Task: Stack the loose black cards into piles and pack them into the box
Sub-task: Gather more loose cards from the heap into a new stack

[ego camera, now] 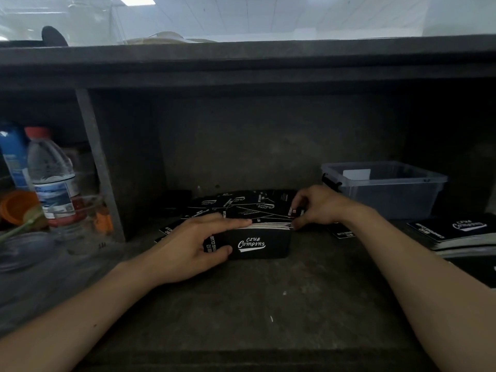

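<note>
Head view: the fingers point(233, 222) of the left hand point(188, 245) lie nearly straight across the top of a pile of cards point(257, 244) at the centre of the frame, and the thumb presses its front face, so the pile is clamped from the left. At the pile's right end the fingers point(300, 200) of the right hand point(319, 206) are curled and close on that end, with the thumb tip at its near top corner. Both forearms run in from the lower corners, bare, with the wrists low over the worktop point(268, 304).

The pile stands on its long edge. Its front card is matt black with white script lettering, and thin white card edges show along the top. Loose cards point(241, 205), black with white print, lie fanned and overlapping just behind it. A second pile point(451, 232) lies flat at the right edge. The box point(383, 189), translucent grey plastic, rectangular and open-topped, sits in the upper right, well apart from the hands. The worktop is dark, rough and scuffed. A clear plastic bottle point(51, 173) with a red cap stands at the left.
</note>
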{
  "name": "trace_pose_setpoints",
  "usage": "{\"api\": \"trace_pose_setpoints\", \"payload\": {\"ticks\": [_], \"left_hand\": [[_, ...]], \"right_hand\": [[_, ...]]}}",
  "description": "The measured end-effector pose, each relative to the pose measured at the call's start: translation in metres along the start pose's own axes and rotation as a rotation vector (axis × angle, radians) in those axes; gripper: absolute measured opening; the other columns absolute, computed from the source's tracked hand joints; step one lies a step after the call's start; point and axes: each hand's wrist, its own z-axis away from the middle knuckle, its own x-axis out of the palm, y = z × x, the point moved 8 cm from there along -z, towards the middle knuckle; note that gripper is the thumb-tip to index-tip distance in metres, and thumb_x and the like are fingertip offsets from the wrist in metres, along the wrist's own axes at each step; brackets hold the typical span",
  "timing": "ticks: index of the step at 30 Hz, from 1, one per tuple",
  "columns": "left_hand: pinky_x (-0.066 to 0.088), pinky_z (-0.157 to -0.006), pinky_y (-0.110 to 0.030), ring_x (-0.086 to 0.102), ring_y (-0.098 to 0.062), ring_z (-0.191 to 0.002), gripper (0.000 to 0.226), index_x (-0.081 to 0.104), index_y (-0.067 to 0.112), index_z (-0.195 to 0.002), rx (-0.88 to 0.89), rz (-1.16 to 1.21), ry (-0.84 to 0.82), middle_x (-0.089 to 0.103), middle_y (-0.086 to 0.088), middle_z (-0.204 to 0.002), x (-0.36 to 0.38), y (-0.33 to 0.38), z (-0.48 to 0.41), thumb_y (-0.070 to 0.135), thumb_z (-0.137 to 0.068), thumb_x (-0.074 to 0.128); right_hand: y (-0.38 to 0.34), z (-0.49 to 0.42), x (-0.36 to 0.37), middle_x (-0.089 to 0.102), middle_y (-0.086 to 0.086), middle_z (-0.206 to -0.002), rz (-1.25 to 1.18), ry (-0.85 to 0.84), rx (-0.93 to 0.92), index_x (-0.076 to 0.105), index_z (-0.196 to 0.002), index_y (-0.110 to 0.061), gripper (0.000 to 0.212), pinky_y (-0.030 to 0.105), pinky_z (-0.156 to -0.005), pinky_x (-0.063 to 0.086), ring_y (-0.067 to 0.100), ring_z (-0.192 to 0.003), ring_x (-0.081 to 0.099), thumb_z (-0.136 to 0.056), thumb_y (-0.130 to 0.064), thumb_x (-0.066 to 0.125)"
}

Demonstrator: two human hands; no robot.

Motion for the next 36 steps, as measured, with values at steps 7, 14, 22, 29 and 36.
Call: {"api": "trace_pose_setpoints", "payload": {"ticks": [7,14,22,29,36], "left_hand": [[0.051,-0.100,-0.030,0.062,-0.002,-0.116,0.058,0.048,0.042,-0.148,0.000,0.017,0.015,0.061,0.022,-0.122,0.000,-0.002,0.000,0.028,-0.094,0.065],[0.048,-0.107,-0.026,0.057,0.002,-0.126,0.056,0.053,0.033,-0.146,-0.007,0.050,0.023,0.060,0.022,-0.134,0.000,-0.002,0.000,0.021,-0.093,0.068],[0.051,-0.096,-0.018,0.062,0.003,-0.116,0.048,0.056,0.033,-0.134,-0.040,0.122,0.025,0.060,0.028,-0.128,-0.001,-0.001,0.000,0.015,-0.092,0.071],[0.046,-0.095,-0.011,0.060,0.003,-0.116,0.048,0.055,0.034,-0.134,-0.046,0.115,0.020,0.059,0.028,-0.127,-0.002,-0.001,0.000,0.015,-0.093,0.072],[0.050,-0.097,-0.023,0.060,-0.008,-0.116,0.046,0.056,0.034,-0.130,-0.040,0.094,0.033,0.053,0.019,-0.124,-0.002,-0.002,0.001,0.016,-0.091,0.073]], "right_hand": [[0.000,0.007,-0.017,0.068,-0.007,-0.094,-0.296,0.060,0.048,0.070,-0.097,-0.020,0.052,0.022,-0.078,0.046,0.005,-0.090,0.062,-0.056,-0.046,0.090],[0.012,-0.009,0.005,0.068,-0.001,-0.104,-0.199,0.100,0.161,0.068,-0.108,-0.017,0.060,0.031,-0.092,0.052,0.015,-0.098,0.064,-0.057,-0.038,0.092],[0.024,-0.009,-0.032,0.074,0.009,-0.092,-0.671,0.359,0.146,0.072,-0.087,-0.013,0.010,0.033,-0.072,0.054,0.026,-0.089,0.070,-0.080,-0.016,0.077],[-0.001,0.015,-0.070,0.074,0.000,-0.087,-0.887,0.672,-0.053,0.069,-0.087,-0.021,0.014,0.033,-0.077,0.059,0.015,-0.081,0.071,-0.077,-0.016,0.076],[-0.055,0.034,-0.051,0.075,-0.002,-0.087,-0.729,0.235,-0.292,0.071,-0.098,-0.018,0.025,0.016,-0.066,0.054,0.002,-0.073,0.070,-0.076,-0.011,0.081]]}}
